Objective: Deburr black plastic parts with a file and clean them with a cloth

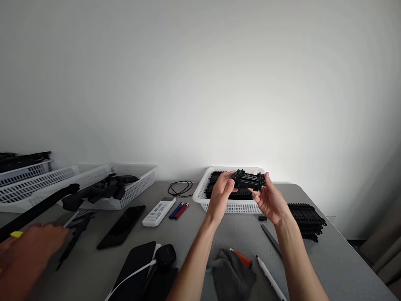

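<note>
Bare forearms rise from the bottom edge, seen from the wearer's head. The left hand and right hand lift a black ribbed part above a white basket. Left fingers are clamped on its left end, thumb toward the camera; right thumb and fingers pinch its right end. Whether it is one part or two joined is unclear. More black ribbed parts fill the basket, which stands by a pale wall on a grey table. Right of the right forearm sits a stack of similar black parts. Between the forearms and around them lie a dark grey cloth, an orange tube, a white pen and a grey blade-like tool. Left of the left hand are two lighters, blue and red, a white box-shaped device, a looped black cable and a black phone. Farther left, another white basket holds dark pieces. At the far left edge, another person's blurred hand reaches in, near a thin black object.
</note>
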The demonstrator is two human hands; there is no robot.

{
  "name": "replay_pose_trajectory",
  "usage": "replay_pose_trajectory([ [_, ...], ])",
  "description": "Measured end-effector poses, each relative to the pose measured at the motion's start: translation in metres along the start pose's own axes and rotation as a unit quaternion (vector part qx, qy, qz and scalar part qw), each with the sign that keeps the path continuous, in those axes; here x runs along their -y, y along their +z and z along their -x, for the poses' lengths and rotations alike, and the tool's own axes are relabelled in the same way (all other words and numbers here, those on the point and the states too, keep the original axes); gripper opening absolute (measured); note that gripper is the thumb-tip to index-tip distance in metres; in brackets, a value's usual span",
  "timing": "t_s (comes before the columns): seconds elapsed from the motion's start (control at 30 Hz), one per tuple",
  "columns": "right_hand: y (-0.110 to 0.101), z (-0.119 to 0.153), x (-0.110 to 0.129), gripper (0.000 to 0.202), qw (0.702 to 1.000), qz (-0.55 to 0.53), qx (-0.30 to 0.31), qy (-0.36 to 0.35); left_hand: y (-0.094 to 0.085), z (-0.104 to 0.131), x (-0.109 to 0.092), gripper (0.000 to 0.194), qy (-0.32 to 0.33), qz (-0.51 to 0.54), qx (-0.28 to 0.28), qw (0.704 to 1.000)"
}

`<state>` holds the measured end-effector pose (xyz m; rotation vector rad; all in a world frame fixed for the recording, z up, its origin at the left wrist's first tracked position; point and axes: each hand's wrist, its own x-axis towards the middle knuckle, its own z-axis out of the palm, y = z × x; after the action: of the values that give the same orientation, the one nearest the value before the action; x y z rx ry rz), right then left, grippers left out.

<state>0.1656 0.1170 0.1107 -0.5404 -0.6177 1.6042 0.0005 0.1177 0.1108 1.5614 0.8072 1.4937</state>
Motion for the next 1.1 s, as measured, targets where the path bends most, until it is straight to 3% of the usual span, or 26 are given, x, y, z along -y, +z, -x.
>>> replay_pose_trajectory([
  [0.23, -0.004, -0.007, -0.006, 0.016, 0.998, 0.015, 0.007, -0.063, 0.004, 0.0, -0.007, 0.051, 0.027, 0.036, 0.017, 0.999],
  [0.5, -0.008, -0.006, -0.006, 0.026, 0.991, 0.04, 0.034, -0.123, 0.0, -0.005, 0.01, 0.047, 0.007, 0.046, -0.132, 0.99],
  [0.73, -0.005, -0.001, -0.006, 0.047, 0.987, 0.105, 0.059, -0.106, 0.001, -0.007, 0.007, 0.044, -0.006, 0.072, -0.172, 0.983],
  [0.93, -0.006, -0.002, -0.009, 0.049, 0.983, 0.128, 0.048, -0.123, 0.0, -0.006, 0.004, 0.046, -0.014, 0.068, -0.157, 0.985],
  [1.1, -0.004, -0.002, -0.007, 0.044, 0.963, 0.177, 0.044, -0.199, 0.0, -0.005, 0.001, 0.049, -0.034, 0.049, -0.099, 0.993],
])
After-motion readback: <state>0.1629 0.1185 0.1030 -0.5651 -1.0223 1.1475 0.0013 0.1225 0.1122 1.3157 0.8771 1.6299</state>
